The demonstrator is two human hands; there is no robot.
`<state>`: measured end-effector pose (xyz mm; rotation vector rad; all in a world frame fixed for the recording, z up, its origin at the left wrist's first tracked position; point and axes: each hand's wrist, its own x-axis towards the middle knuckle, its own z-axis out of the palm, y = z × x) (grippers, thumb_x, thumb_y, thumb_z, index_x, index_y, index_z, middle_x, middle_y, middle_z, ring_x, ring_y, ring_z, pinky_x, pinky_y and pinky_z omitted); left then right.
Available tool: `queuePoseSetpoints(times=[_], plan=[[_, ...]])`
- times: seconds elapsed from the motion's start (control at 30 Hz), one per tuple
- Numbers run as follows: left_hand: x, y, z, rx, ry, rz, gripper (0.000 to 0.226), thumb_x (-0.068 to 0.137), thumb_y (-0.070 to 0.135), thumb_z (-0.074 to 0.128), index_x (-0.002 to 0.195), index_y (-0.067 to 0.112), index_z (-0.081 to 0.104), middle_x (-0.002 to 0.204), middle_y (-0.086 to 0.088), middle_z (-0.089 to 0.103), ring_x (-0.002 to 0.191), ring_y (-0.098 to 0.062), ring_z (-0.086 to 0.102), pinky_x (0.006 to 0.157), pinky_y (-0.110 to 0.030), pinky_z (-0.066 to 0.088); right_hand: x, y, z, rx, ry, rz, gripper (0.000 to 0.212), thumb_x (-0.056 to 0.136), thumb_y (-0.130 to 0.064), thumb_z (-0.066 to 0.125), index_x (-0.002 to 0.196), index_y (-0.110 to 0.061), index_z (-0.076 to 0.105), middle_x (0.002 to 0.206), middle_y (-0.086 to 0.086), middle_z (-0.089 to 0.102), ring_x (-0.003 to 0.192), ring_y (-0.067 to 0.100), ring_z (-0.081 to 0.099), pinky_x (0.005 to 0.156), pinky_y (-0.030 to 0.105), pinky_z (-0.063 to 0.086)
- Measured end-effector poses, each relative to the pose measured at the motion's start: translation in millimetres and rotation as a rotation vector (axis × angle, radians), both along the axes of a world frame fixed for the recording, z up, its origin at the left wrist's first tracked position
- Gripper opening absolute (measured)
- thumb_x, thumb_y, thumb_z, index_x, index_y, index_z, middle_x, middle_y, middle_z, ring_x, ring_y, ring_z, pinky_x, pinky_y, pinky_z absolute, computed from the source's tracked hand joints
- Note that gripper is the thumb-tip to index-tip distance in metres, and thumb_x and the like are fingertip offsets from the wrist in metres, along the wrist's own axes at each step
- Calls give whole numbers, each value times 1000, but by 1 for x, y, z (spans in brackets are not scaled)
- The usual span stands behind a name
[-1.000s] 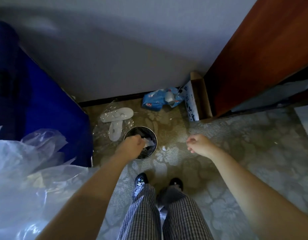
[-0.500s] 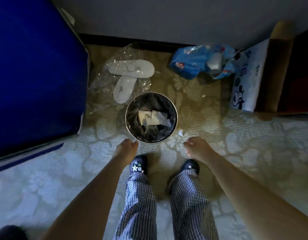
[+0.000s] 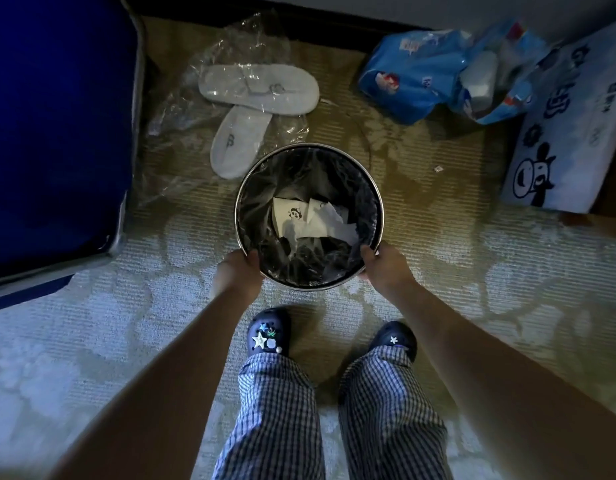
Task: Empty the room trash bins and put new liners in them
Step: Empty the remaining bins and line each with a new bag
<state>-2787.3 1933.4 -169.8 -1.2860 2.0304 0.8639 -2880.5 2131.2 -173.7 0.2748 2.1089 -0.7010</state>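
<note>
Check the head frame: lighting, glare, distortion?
Head view: dim, with a bluish cast; glare streaks on the clear wrap over the slippers and on the liner inside the bin; wide-angle stretch toward the edges; left hand and right hand gripping the bin look sharp.

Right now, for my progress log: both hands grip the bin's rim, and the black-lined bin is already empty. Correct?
Not empty: the head view shows crumpled white paper in the black liner. The left hand and right hand do grip the rim of the bin.
</note>
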Motion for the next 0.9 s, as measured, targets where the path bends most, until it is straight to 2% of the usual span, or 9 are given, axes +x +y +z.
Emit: queuePoseSetpoints(times=[0.17,0.27,0.33,0.4,0.5,0.57,0.63,0.73,0.9], plan=[[-2,4,7,-135,-53,-103,46,101,35,32,106,2,63,108,-20,66,101,-36,61,80,-40,47,1,-7,10,72,63,23,34,101,-16,39,101,11,59,92,20,61,86,35,61,67,36,46],[-1,7,21,-160,-41,-85,43,101,34,33,108,3,63,109,-20,65,100,-35,61,73,-36,42,1,-10,29,90,117,15,29,99,-12,40,85,6,58,82,18,56,72,29,52,57,30,34],[3,6,39,-152,-8,-87,43,101,34,33,104,4,64,104,-16,67,94,-33,62,69,-32,40,2,-10,50,77,135,13,29,99,-11,40,75,2,51,73,15,51,61,26,47,48,31,29],[9,5,53,-143,26,-99,44,101,34,32,99,5,65,98,-15,70,89,-31,62,69,-32,41,5,-7,67,51,143,28,30,99,-12,41,74,0,50,71,14,51,56,21,45,48,30,30],[14,3,92,-137,77,-92,44,100,34,34,93,5,65,93,-15,71,84,-29,61,70,-33,43,5,-2,104,28,167,31,28,99,-16,42,77,-4,53,73,11,55,63,24,51,53,31,33],[16,3,123,-135,119,-86,43,99,34,35,91,5,65,91,-15,70,86,-32,62,75,-38,48,6,2,130,7,192,19,27,99,-18,43,77,-6,53,74,10,58,67,27,58,59,33,46],[17,6,154,-147,153,-91,43,99,34,35,88,5,65,88,-13,70,84,-32,62,72,-36,46,6,7,154,-34,193,-9,29,98,-19,44,76,-4,57,75,14,64,69,30,65,67,43,55],[19,11,198,-156,194,-102,43,99,34,36,83,6,64,81,-10,70,77,-28,62,66,-33,43,10,19,191,-109,172,-44,29,98,-17,45,72,-10,56,73,14,67,69,29,68,70,49,56],[13,31,256,-156,262,-145,43,98,34,38,77,6,62,75,-10,69,77,-30,63,74,-40,49,10,47,251,-149,197,-90,33,99,-15,45,66,-19,52,64,4,63,64,24,66,68,49,55]])
